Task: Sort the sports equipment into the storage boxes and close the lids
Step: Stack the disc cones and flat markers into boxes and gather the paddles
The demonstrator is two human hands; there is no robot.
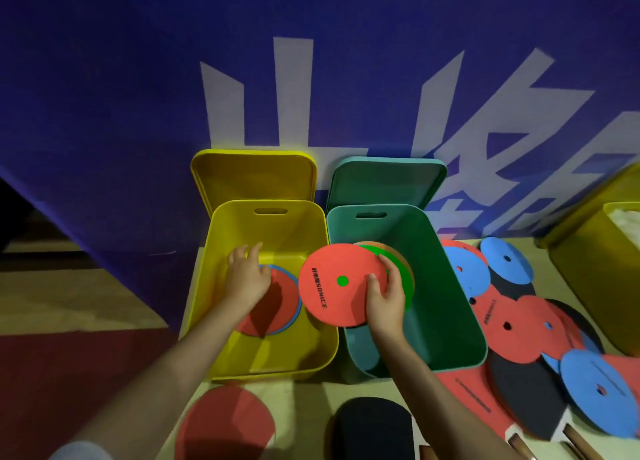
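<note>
My right hand (pixel 384 303) grips a stack of flat discs over the gap between the two boxes; a red disc (pixel 332 283) with a green centre is on top, green and orange discs (pixel 403 272) beneath. My left hand (pixel 247 277) reaches into the yellow box (pixel 221 238), fingers resting on a red disc (pixel 273 303) that lies over a blue one on its floor. The green box (pixel 450 303) stands to the right, open. Both lids, the yellow lid (pixel 252 175) and the green lid (pixel 386 180), lean against the wall behind their boxes.
A pile of red, blue and black discs and paddles (pixel 526 328) lies right of the green box. Another yellow box (pixel 595 269) stands at far right. A red paddle (pixel 225 421) and a black paddle (pixel 374 428) lie at the near edge. A blue banner wall rises behind.
</note>
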